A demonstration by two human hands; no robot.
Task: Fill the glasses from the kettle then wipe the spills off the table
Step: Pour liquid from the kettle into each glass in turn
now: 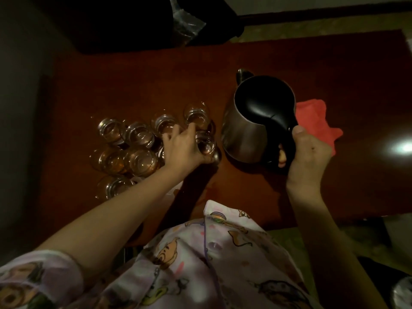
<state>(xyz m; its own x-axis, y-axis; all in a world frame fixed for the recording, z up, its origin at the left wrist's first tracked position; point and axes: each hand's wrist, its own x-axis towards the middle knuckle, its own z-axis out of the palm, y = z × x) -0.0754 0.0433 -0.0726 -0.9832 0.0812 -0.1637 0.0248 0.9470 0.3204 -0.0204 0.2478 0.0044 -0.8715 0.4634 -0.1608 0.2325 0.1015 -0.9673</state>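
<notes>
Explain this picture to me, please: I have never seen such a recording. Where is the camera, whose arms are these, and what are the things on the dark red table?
There is no machine here. One wide camera sits on a person's head and looks down, so the two arms are that person's own.

The right hand grips the black handle of a steel kettle. The left hand holds one small glass near the kettle.

On the table, a cluster of glasses stands to the left. A red cloth lies behind the kettle, partly hidden by it. Whether the glasses hold liquid is hard to tell in this dim light.
</notes>
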